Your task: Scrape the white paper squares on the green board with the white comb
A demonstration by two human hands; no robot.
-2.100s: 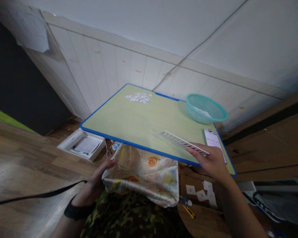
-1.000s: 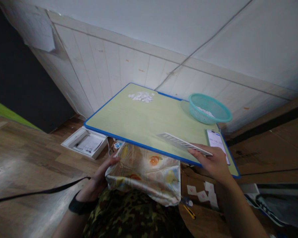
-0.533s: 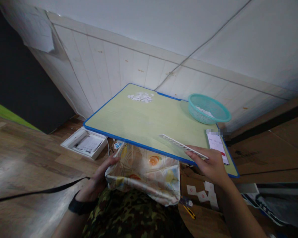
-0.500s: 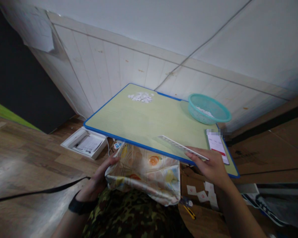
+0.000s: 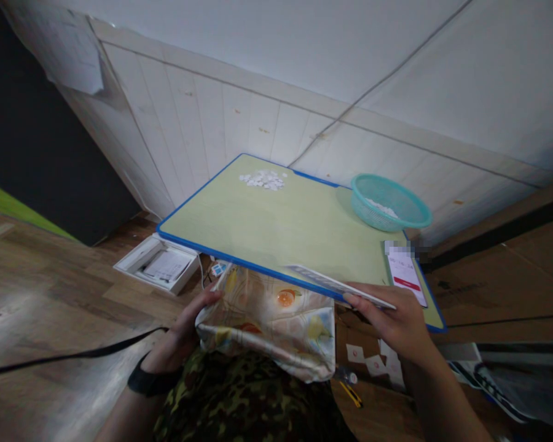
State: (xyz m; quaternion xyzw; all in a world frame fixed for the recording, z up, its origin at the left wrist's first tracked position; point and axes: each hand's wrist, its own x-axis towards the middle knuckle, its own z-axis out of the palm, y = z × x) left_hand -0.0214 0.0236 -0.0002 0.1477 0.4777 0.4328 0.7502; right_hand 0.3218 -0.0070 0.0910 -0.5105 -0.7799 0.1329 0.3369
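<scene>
One slotted white strip is in your right hand, its fingers closed on the right end, the rest slanting over the near edge of the desk. Its slots are blurred, so whether they hold anything cannot be told. Your left hand grips the left side of the fruit-patterned cloth just below the desk's near edge, thumb over its rim. Judging by the pieces, you look part-way through: a loose white pile lies toward the desk's far left corner, still to be gathered or already sorted, while the teal basket at the desk's far right holds more. Your phone lies along the desk's right edge.
</scene>
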